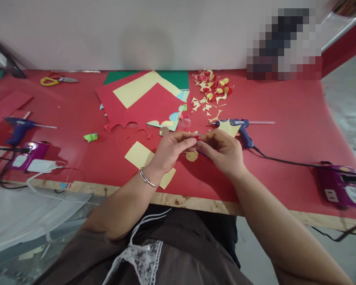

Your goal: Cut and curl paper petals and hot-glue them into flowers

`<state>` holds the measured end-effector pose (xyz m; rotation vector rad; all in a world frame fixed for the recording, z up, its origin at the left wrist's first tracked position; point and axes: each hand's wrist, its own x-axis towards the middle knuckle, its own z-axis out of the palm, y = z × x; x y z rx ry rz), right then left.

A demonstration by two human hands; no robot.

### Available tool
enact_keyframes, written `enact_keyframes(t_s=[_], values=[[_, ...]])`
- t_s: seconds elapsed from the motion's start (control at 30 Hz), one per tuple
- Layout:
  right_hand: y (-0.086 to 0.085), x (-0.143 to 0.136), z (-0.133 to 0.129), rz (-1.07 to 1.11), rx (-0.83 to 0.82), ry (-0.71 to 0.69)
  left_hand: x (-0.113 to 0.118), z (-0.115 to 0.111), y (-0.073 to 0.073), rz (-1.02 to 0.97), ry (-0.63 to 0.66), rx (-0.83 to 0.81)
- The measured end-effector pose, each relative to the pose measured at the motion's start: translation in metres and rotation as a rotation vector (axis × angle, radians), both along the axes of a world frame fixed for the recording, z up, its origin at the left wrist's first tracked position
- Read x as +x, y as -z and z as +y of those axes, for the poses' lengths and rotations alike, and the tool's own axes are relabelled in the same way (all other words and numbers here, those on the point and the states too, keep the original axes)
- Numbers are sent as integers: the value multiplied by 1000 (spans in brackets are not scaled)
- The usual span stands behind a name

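My left hand [173,150] and my right hand [224,150] meet above the red table, fingertips pinched around a small red paper piece [197,137]. Fingers cover most of that piece, so its shape is unclear. Just below them lies a round yellow paper disc [192,156]. Beyond my left fingers rests a round greyish disc [163,131]. A yellow paper strip [139,152] runs partly under my left wrist. Behind my right hand lie a pointed yellow paper scrap [229,127] and a blue glue gun [245,130].
Red paper sheets [154,107] and a yellow sheet [130,93] are stacked at the back. Red and yellow cut pieces [213,87] pile beside them. Yellow-handled scissors [57,80], another glue gun [19,128] and a purple power box [29,154] lie left; a second power box [342,186] stands right.
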<state>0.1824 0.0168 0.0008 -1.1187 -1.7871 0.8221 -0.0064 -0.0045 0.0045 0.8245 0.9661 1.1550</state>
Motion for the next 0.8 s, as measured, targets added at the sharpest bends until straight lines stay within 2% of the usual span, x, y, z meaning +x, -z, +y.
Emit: enact_keyframes(t_s=[0.3,0.57,0.8], values=[[2,0,1,69,-124,-14,0,-4,2,109,-21,120],[2,0,2,93,-116,-30,-2,-3,5,174,-18,239],[3,0,2,99,-125,-23,-5,-4,-1,358,12,344]])
